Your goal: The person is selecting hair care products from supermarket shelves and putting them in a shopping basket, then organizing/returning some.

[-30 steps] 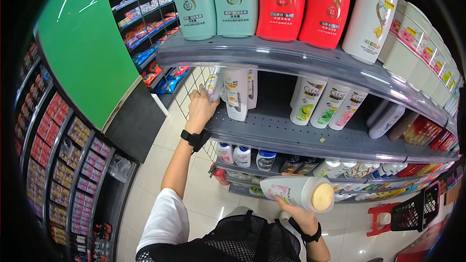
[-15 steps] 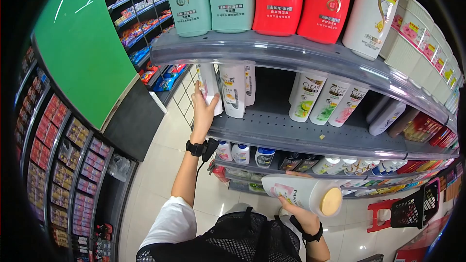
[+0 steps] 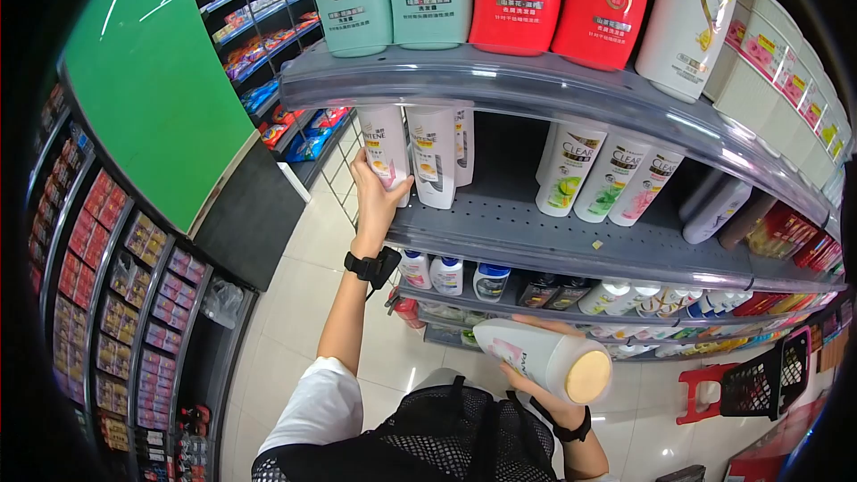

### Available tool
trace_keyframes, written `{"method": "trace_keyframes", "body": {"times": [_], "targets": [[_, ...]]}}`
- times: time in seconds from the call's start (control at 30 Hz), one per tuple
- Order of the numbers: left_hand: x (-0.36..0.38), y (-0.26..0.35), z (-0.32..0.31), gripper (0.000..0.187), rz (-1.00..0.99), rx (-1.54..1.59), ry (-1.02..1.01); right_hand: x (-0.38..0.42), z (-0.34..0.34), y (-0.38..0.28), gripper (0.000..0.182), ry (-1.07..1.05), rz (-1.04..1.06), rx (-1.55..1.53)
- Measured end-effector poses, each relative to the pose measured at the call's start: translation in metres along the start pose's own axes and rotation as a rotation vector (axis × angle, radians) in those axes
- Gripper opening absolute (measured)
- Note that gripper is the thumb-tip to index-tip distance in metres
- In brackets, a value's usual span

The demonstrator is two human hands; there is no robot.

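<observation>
My left hand (image 3: 379,199) is closed around a white Pantene shampoo bottle (image 3: 386,147) at the left end of the middle shelf, thumb on its right side. Directly right of it stands another white Pantene bottle (image 3: 431,161), with one more partly hidden behind. Low in front of my body, my right hand (image 3: 549,397) grips a large white Pantene bottle (image 3: 527,357). That bottle lies tilted, its round cream-gold end (image 3: 588,377) turned toward me. The fingers on its far side are mostly hidden.
Several Clear bottles (image 3: 616,183) stand farther right on the middle shelf (image 3: 536,236). Green, red and white bottles line the upper shelf (image 3: 428,76), which overhangs it. A red stool (image 3: 701,393) and a black basket (image 3: 759,384) are at lower right. Stocked shelves (image 3: 125,303) rise at left.
The bottle in my left hand has turned, so its label now faces outward. The large bottle in my right hand has shifted slightly left, its label turning partly away.
</observation>
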State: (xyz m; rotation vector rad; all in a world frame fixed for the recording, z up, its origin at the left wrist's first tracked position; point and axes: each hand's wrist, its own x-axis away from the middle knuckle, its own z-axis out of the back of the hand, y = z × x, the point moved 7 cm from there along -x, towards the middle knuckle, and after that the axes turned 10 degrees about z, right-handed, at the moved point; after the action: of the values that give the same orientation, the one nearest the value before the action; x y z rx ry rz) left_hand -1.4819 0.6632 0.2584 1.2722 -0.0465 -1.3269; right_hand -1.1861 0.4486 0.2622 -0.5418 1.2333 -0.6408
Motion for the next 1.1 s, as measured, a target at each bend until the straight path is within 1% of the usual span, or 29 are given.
{"method": "trace_keyframes", "body": {"times": [0.03,0.1,0.13,0.2,0.23,0.3,0.33,0.4,0.43,0.5,0.53,0.6,0.63,0.7,0.73,0.77,0.8,0.83,0.9,0.97,1.0,1.03,1.1], "targets": [[0.001,0.001,0.000,0.087,-0.001,0.003,-0.003,0.000,0.000,-0.001,0.067,0.003,-0.002,0.004],[0.001,-0.004,-0.002,0.085,0.076,0.202,-0.076,-0.001,-0.003,-0.001,0.063,-0.053,-0.022,0.162],[0.001,-0.003,-0.002,0.085,0.075,0.206,-0.078,0.000,-0.003,0.002,0.063,-0.051,-0.022,0.166],[0.004,0.000,0.000,0.085,0.064,0.136,-0.063,0.004,-0.011,0.017,0.059,-0.155,-0.098,0.211],[0.004,0.001,0.001,0.085,0.068,0.139,-0.063,0.007,-0.013,0.019,0.059,-0.159,-0.100,0.214],[0.005,0.003,0.002,0.086,0.074,0.149,-0.083,0.018,-0.018,0.032,0.054,-0.015,-0.330,-0.145],[0.005,0.004,0.003,0.086,0.079,0.150,-0.080,0.016,-0.020,0.030,0.054,-0.021,-0.330,-0.143],[0.006,0.005,0.003,0.088,0.107,0.193,-0.136,0.002,-0.019,0.016,0.051,0.019,-0.255,-0.126],[0.008,0.004,0.006,0.088,0.114,0.194,-0.131,-0.002,-0.020,0.013,0.051,0.011,-0.256,-0.125],[0.012,0.010,0.013,0.085,0.048,0.214,-0.140,-0.018,-0.022,0.000,0.052,-0.049,-0.121,-0.050],[0.016,0.012,0.020,0.085,0.050,0.218,-0.131,-0.026,-0.023,-0.001,0.052,-0.057,-0.116,-0.046],[0.029,0.017,0.051,0.077,0.067,0.249,-0.010,-0.045,-0.027,-0.021,0.058,-0.096,0.147,0.100],[0.038,0.025,0.070,0.064,0.079,0.279,0.019,-0.053,-0.028,-0.025,0.058,-0.103,0.152,0.101],[0.056,0.051,0.104,0.056,0.062,0.365,0.018,-0.067,-0.031,-0.038,0.066,-0.116,0.261,0.251],[0.069,0.052,0.109,0.055,0.016,0.376,-0.040,-0.074,-0.036,-0.042,0.070,-0.108,0.348,0.309],[0.082,0.053,0.113,0.054,-0.031,0.384,-0.099,-0.081,-0.042,-0.038,0.070,-0.110,0.354,0.304],[0.093,0.073,0.116,0.059,-0.109,0.361,-0.204,-0.088,-0.044,-0.037,0.059,-0.045,0.383,0.192],[0.104,0.083,0.112,0.069,-0.132,0.332,-0.292,-0.092,-0.045,-0.035,0.048,0.021,0.411,0.078],[0.122,0.092,0.099,0.081,-0.196,0.328,-0.278,-0.099,-0.057,-0.035,0.048,0.017,0.437,0.012],[0.137,0.083,0.087,0.087,-0.233,0.312,-0.139,-0.106,-0.072,-0.042,0.050,-0.056,0.456,-0.147],[0.145,0.077,0.079,0.083,-0.173,0.311,-0.068,-0.106,-0.081,-0.042,0.053,-0.082,0.473,-0.136],[0.152,0.076,0.074,0.083,-0.172,0.307,-0.065,-0.108,-0.088,-0.044,0.053,-0.084,0.474,-0.140],[0.157,0.045,0.067,0.070,0.281,0.592,-0.015,-0.109,-0.101,-0.055,0.056,-0.097,0.580,-0.145]]}}
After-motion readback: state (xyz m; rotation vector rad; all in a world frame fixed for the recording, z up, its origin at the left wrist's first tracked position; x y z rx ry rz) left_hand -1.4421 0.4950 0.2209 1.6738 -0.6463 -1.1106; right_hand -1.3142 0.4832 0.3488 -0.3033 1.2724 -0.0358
